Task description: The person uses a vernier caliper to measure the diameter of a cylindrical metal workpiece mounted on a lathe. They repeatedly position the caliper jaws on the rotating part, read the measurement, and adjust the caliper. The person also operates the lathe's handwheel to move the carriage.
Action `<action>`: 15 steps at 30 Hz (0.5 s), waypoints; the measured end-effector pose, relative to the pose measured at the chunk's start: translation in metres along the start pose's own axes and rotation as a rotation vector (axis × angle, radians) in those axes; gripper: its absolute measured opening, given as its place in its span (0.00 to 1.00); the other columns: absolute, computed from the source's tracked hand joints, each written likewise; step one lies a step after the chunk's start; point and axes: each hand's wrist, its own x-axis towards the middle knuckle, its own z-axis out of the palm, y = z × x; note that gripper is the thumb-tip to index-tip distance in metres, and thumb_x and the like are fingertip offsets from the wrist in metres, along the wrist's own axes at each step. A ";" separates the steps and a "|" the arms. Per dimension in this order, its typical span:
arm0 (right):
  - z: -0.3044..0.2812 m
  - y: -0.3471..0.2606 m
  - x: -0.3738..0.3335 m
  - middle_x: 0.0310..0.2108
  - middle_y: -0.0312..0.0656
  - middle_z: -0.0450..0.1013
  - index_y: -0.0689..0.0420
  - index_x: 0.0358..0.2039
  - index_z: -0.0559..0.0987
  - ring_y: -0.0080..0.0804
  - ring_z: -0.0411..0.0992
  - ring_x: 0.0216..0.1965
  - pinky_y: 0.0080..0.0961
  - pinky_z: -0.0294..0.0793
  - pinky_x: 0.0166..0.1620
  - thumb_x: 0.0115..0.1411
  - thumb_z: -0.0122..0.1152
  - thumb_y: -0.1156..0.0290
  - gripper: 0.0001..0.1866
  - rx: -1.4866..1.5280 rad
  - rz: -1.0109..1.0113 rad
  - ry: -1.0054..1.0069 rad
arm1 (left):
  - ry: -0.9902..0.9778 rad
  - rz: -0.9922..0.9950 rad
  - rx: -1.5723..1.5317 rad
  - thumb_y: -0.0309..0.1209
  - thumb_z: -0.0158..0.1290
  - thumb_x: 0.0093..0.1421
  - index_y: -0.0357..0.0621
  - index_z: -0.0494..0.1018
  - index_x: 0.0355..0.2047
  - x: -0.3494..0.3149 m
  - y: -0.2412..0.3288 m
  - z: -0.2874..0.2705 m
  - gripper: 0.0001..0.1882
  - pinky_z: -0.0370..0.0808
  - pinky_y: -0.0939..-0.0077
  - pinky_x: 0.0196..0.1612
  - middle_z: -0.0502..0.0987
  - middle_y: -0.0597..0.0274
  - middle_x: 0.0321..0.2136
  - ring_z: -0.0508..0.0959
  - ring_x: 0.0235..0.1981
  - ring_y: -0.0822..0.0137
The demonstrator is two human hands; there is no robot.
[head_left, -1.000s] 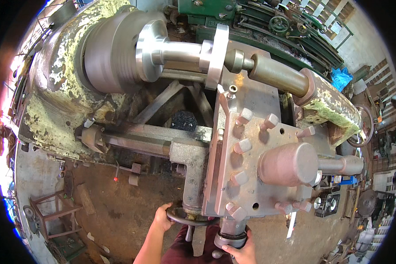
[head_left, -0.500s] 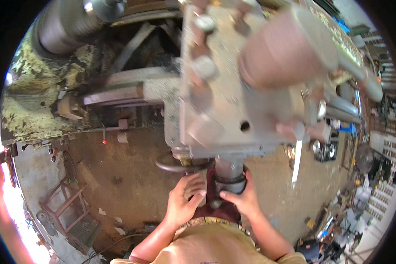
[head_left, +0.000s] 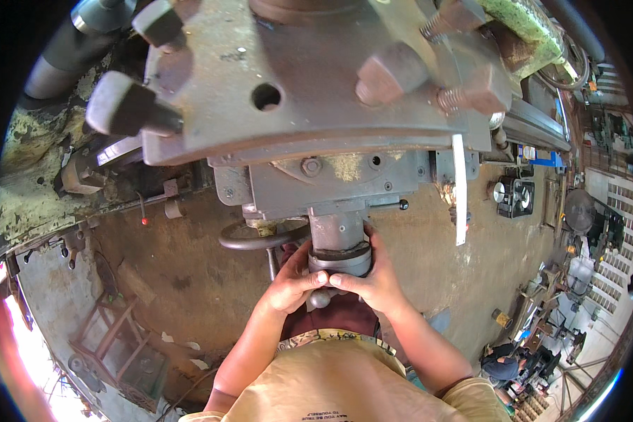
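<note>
- The dial (head_left: 341, 261), a grey collar, sits at the near end of the stub (head_left: 337, 231) under the front edge of the block (head_left: 309, 179), just in front of the person's waist.
- The left hand (head_left: 292, 285) wraps its left side and the right hand (head_left: 380, 281) its right; both are closed on it, thumbs nearly meeting in front. How hard they press cannot be told.
- Uneven pressure from the two hands could turn the dial further than meant, or let it slip if its surface is oily; that is a judgement.
- The ball knob (head_left: 320, 299) hangs just below the thumbs; if it swung round, it might knock them.
- The handwheel (head_left: 264, 235) is near the left hand, its handle (head_left: 273, 265) closer yet; a turn of it could rap the knuckles.
- The plate (head_left: 218, 116) and its square-headed bolts (head_left: 390, 74) jut out above; leaning in could mean a bumped head.
- The white strip (head_left: 460, 190) hangs to the right of the block, apart from the right hand; a passing sleeve might catch it.
- Small dark lettering (head_left: 323, 415) runs across the shirt (head_left: 316, 373), upside down here. No brand or label can be made out on the block, and any dial marks are too small to read.
</note>
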 end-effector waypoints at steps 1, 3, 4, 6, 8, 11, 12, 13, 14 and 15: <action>0.000 0.002 0.000 0.61 0.57 0.68 0.69 0.70 0.54 0.43 0.68 0.63 0.39 0.69 0.64 0.47 0.84 0.59 0.60 -0.002 -0.003 -0.001 | 0.003 0.014 0.007 0.31 0.67 0.59 0.32 0.48 0.72 0.001 -0.001 -0.001 0.50 0.67 0.56 0.67 0.68 0.48 0.63 0.70 0.65 0.54; -0.001 0.004 -0.002 0.61 0.57 0.68 0.69 0.70 0.54 0.42 0.68 0.63 0.39 0.68 0.64 0.48 0.83 0.60 0.60 0.024 -0.009 -0.001 | 0.026 0.033 0.009 0.29 0.67 0.59 0.31 0.50 0.71 0.001 -0.004 0.000 0.48 0.69 0.57 0.66 0.70 0.47 0.61 0.72 0.63 0.55; -0.001 0.005 -0.003 0.61 0.57 0.68 0.69 0.71 0.54 0.42 0.68 0.62 0.38 0.68 0.65 0.48 0.83 0.60 0.59 0.050 -0.012 0.003 | 0.034 0.036 0.016 0.29 0.67 0.59 0.31 0.50 0.71 0.001 -0.005 0.000 0.47 0.69 0.57 0.66 0.70 0.47 0.61 0.72 0.63 0.54; -0.002 0.008 -0.003 0.61 0.55 0.68 0.69 0.71 0.53 0.41 0.69 0.62 0.38 0.67 0.65 0.51 0.81 0.62 0.57 0.148 -0.001 0.017 | 0.040 0.061 0.030 0.29 0.67 0.59 0.31 0.52 0.70 0.002 -0.006 0.003 0.46 0.69 0.56 0.66 0.71 0.48 0.60 0.73 0.62 0.54; -0.005 0.011 -0.001 0.61 0.54 0.69 0.69 0.71 0.53 0.39 0.69 0.61 0.37 0.66 0.66 0.55 0.79 0.64 0.54 0.297 0.039 0.040 | 0.101 0.078 0.074 0.33 0.70 0.55 0.32 0.53 0.69 0.005 -0.009 0.006 0.49 0.79 0.59 0.56 0.75 0.47 0.56 0.80 0.53 0.55; -0.011 0.017 0.006 0.51 0.47 0.75 0.68 0.63 0.68 0.32 0.75 0.51 0.31 0.72 0.58 0.66 0.66 0.66 0.30 0.456 -0.096 0.303 | 0.133 0.084 0.083 0.40 0.75 0.49 0.31 0.55 0.68 0.010 -0.012 0.010 0.54 0.85 0.64 0.40 0.78 0.46 0.50 0.84 0.42 0.56; -0.012 0.019 0.010 0.48 0.46 0.76 0.67 0.60 0.71 0.31 0.76 0.47 0.30 0.75 0.56 0.68 0.64 0.65 0.26 0.555 -0.110 0.410 | 0.113 0.078 0.074 0.41 0.75 0.48 0.31 0.56 0.67 0.012 -0.012 0.011 0.54 0.85 0.64 0.40 0.78 0.46 0.50 0.84 0.42 0.57; -0.012 0.021 0.013 0.47 0.46 0.76 0.67 0.58 0.72 0.30 0.76 0.46 0.30 0.76 0.54 0.69 0.63 0.64 0.24 0.620 -0.219 0.426 | 0.095 0.075 0.066 0.41 0.75 0.48 0.31 0.57 0.66 0.014 -0.012 0.012 0.54 0.85 0.64 0.40 0.78 0.47 0.50 0.84 0.42 0.57; -0.011 0.022 0.016 0.46 0.46 0.77 0.66 0.57 0.73 0.30 0.77 0.44 0.29 0.76 0.52 0.70 0.61 0.64 0.22 0.672 -0.291 0.453 | 0.078 0.086 0.059 0.42 0.76 0.47 0.31 0.58 0.66 0.015 -0.011 0.012 0.54 0.85 0.65 0.40 0.78 0.47 0.49 0.84 0.42 0.58; -0.009 0.024 0.019 0.44 0.45 0.77 0.66 0.55 0.73 0.30 0.77 0.42 0.29 0.77 0.50 0.71 0.59 0.63 0.21 0.736 -0.358 0.500 | 0.125 0.111 0.061 0.44 0.76 0.45 0.30 0.60 0.63 0.016 -0.013 0.015 0.52 0.84 0.69 0.35 0.80 0.47 0.45 0.84 0.37 0.60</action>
